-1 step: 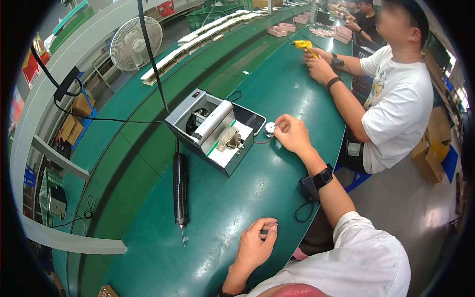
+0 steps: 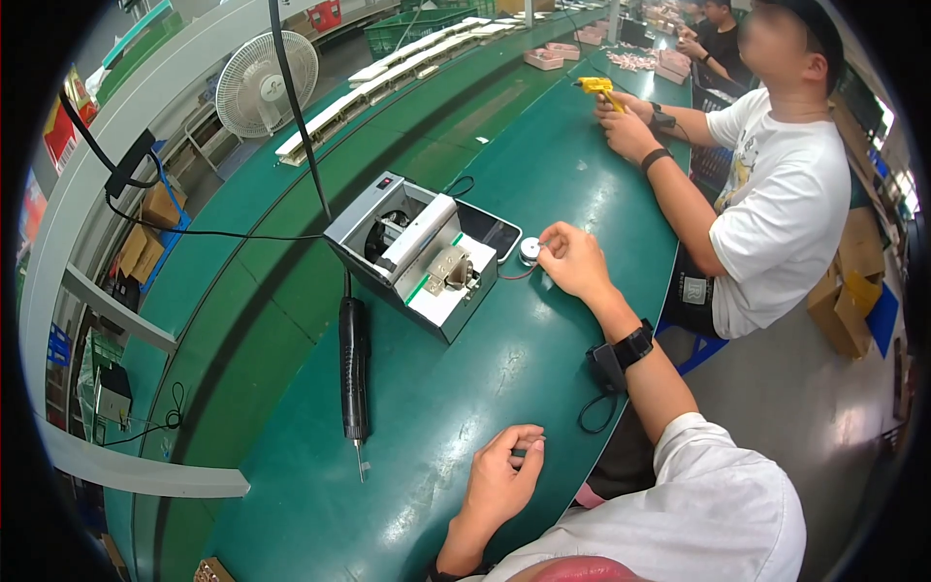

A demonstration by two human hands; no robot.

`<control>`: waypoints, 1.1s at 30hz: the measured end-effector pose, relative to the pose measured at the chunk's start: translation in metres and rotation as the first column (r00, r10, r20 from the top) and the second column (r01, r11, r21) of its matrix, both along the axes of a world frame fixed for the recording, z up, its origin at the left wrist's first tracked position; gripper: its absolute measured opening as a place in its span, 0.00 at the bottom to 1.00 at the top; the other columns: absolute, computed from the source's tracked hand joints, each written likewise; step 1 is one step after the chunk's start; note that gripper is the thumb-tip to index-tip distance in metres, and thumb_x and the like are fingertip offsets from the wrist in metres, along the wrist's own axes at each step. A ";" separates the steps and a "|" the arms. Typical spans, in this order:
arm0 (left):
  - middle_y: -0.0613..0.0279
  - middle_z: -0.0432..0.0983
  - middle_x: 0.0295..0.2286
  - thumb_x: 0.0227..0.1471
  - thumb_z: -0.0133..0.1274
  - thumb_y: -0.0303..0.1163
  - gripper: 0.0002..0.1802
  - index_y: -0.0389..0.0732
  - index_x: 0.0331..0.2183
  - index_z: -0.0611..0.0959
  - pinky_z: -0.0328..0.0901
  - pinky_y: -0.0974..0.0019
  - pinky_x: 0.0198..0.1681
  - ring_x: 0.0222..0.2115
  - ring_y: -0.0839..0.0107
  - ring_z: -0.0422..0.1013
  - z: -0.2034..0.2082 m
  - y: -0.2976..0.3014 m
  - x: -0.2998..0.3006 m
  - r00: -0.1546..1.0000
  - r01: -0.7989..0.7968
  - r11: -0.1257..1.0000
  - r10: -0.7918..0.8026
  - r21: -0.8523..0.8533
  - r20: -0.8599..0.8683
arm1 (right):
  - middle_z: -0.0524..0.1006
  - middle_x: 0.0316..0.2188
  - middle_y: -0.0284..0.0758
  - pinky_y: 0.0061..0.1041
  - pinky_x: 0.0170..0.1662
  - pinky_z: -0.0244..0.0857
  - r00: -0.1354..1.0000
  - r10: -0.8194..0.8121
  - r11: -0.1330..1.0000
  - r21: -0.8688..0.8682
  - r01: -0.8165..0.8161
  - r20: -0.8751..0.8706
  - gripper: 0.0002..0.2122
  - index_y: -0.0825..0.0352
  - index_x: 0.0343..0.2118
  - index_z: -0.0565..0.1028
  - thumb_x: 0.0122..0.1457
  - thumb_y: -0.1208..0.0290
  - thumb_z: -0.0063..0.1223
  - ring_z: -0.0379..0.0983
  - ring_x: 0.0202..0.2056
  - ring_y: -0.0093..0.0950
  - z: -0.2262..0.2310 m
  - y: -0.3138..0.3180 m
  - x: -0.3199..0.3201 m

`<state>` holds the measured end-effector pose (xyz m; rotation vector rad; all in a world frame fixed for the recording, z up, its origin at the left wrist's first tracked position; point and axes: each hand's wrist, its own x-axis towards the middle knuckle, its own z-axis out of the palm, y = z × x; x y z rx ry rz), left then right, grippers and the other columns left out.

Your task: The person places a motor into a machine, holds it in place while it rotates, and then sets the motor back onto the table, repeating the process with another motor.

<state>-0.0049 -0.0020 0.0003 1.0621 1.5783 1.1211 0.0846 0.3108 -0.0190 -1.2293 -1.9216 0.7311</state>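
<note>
My right hand (image 2: 576, 262) reaches across the green bench, its thumb and fingers pinched at the right edge of a small round silver motor (image 2: 529, 251) with a thin red wire. Just left of the motor lies a dark phone-like slab (image 2: 502, 239), partly behind a grey box-shaped bench machine (image 2: 407, 257) with a metal clamp on its front. My left hand (image 2: 499, 477) rests near the bench's front edge, fingers loosely curled and apart, nothing visible in it. A black electric screwdriver (image 2: 354, 373) hangs upright left of the machine.
At right a co-worker in a white shirt holds a yellow glue gun (image 2: 598, 87). A white fan (image 2: 268, 85) and a row of pale strips (image 2: 388, 81) stand beyond the bench. Pink trays (image 2: 545, 60) sit farther along. Black cables (image 2: 299, 116) cross at left beside a grey frame.
</note>
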 end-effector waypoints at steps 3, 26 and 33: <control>0.56 0.84 0.37 0.60 0.57 0.26 0.13 0.31 0.45 0.82 0.73 0.72 0.37 0.36 0.75 0.79 -0.001 0.001 0.000 1.000 0.001 1.000 -0.001 0.001 0.003 | 0.82 0.24 0.37 0.30 0.31 0.71 1.000 0.004 1.000 0.000 -0.004 -0.015 0.08 0.68 0.34 0.80 0.52 0.71 0.58 0.80 0.25 0.31 -0.002 0.003 -0.001; 0.55 0.83 0.37 0.60 0.56 0.26 0.12 0.31 0.45 0.82 0.75 0.71 0.39 0.38 0.73 0.79 -0.002 0.000 -0.002 1.000 0.002 1.000 -0.002 -0.005 0.021 | 0.82 0.26 0.35 0.29 0.30 0.70 0.995 0.086 0.982 0.171 -0.078 -0.043 0.07 0.68 0.34 0.79 0.58 0.69 0.61 0.78 0.24 0.28 -0.004 0.003 -0.001; 0.55 0.84 0.37 0.60 0.57 0.26 0.12 0.31 0.45 0.82 0.74 0.71 0.38 0.38 0.73 0.79 -0.001 0.003 -0.001 1.000 0.003 1.000 -0.003 0.006 0.000 | 0.81 0.22 0.34 0.29 0.27 0.67 0.999 0.041 0.999 -0.007 -0.041 0.000 0.08 0.68 0.34 0.79 0.60 0.68 0.60 0.76 0.21 0.28 0.000 0.006 0.001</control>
